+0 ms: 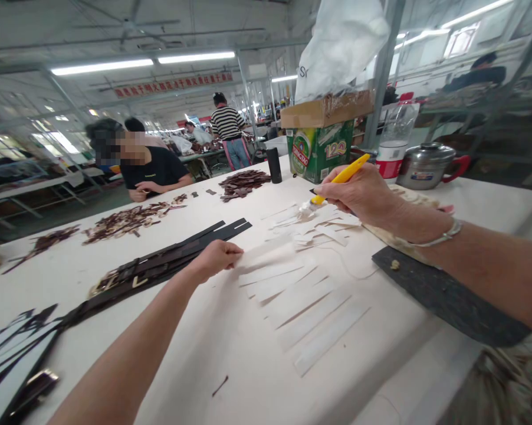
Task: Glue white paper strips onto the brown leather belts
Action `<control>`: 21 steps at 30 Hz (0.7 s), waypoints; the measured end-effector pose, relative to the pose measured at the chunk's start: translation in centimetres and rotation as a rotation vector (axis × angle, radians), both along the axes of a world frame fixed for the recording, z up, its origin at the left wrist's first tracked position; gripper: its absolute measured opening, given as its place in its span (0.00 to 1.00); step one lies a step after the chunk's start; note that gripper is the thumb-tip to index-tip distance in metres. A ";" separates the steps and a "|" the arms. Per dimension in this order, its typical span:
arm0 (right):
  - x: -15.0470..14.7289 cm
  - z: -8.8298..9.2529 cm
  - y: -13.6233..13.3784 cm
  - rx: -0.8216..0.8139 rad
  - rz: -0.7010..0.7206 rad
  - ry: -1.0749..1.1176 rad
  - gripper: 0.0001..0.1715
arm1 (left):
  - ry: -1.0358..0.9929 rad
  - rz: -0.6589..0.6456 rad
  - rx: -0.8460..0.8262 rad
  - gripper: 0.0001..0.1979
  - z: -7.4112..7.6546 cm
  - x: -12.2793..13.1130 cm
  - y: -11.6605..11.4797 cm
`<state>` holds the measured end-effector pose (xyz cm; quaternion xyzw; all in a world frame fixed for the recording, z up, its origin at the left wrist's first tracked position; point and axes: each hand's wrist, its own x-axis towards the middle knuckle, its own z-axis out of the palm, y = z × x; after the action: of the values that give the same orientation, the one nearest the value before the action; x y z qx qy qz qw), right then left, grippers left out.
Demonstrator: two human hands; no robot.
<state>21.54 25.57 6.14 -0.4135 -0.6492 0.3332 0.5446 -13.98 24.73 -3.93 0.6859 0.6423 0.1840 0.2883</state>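
My right hand [363,192] is closed round a yellow-handled brush [342,176], and its white bristle tip touches small white strips [319,227] on the table. My left hand [217,257] rests with fingers curled on the end of a long white strip [270,273], beside a row of dark brown leather strips [173,257]. More long white strips [314,319] lie fanned out in front of me.
A dark grey mat [443,295] lies under my right forearm. A green carton [321,150], a black cylinder [273,164], a clear jug [394,141] and a steel pot [427,165] stand at the back. Brown leather pieces [243,183] lie heaped; another person [148,168] leans on the table.
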 end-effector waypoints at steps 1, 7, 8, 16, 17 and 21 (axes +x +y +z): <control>-0.6 -0.2 -0.1 -0.013 0.027 0.005 0.12 | 0.002 -0.003 0.005 0.18 -0.8 0.1 -0.7; -5.7 -3.2 0.4 -0.125 0.177 -0.050 0.11 | 0.074 0.010 0.232 0.10 -3.8 0.8 -2.7; -6.6 -3.8 0.6 -0.139 0.197 -0.066 0.10 | 0.086 0.010 0.281 0.09 -3.9 0.8 -3.0; -12.8 -7.6 1.6 -0.170 0.369 -0.201 0.08 | 0.123 -0.019 0.513 0.14 -4.5 -0.2 -6.7; -13.5 -8.0 1.6 -0.168 0.393 -0.219 0.07 | 0.142 -0.046 0.511 0.14 -4.6 -0.3 -7.1; -15.9 -9.0 1.6 -0.159 0.455 -0.323 0.05 | 0.264 -0.116 0.509 0.15 -5.2 -0.3 -8.0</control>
<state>5.60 27.16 -2.87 -0.3462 -0.7754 0.4265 0.3116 -14.31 16.77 -9.16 0.7899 0.5670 0.2316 0.0308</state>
